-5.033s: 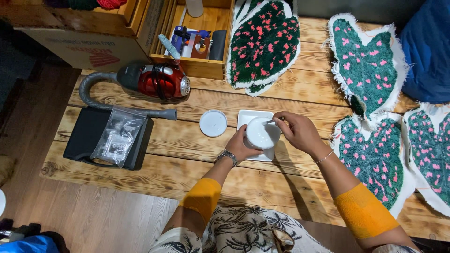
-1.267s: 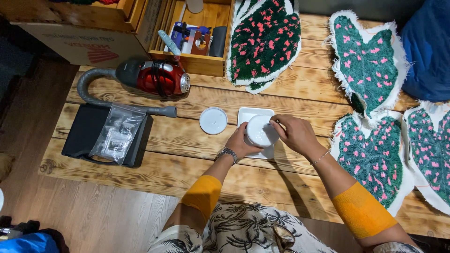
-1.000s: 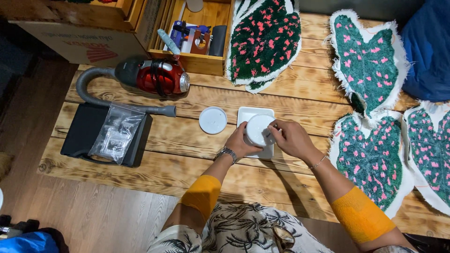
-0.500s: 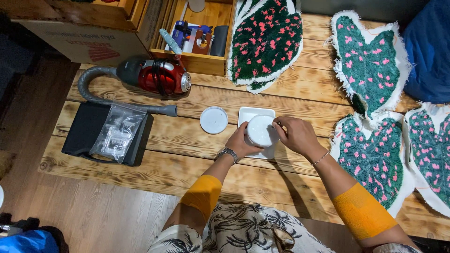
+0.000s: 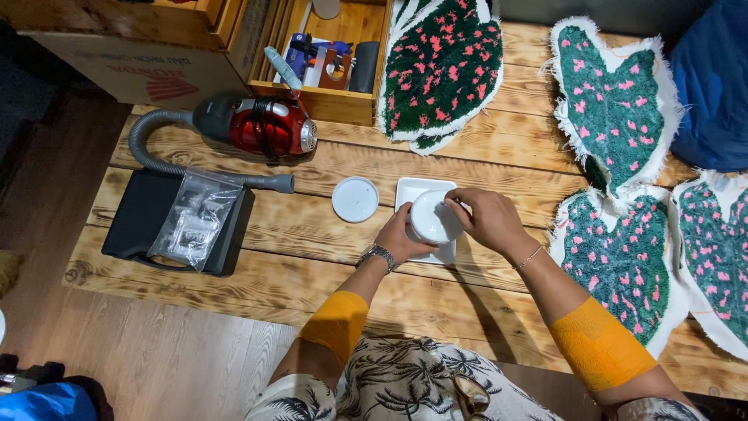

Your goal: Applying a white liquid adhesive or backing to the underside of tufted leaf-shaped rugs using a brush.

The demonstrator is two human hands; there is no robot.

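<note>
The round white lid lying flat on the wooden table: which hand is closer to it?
Left. The left hand sits just right of the round white lid, gripping the white round container; the right hand is beyond that container, farther off.

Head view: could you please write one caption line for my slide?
Both hands, left hand and right hand, hold a white round container over a white tray on a wooden table.

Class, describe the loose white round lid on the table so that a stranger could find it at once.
Start at the red handheld vacuum on the wooden table, then follow its grey hose to the nozzle tip. Just right of that lies the white round lid, flat on the planks. Unlike the white tub in both hands, nothing touches it.
</note>
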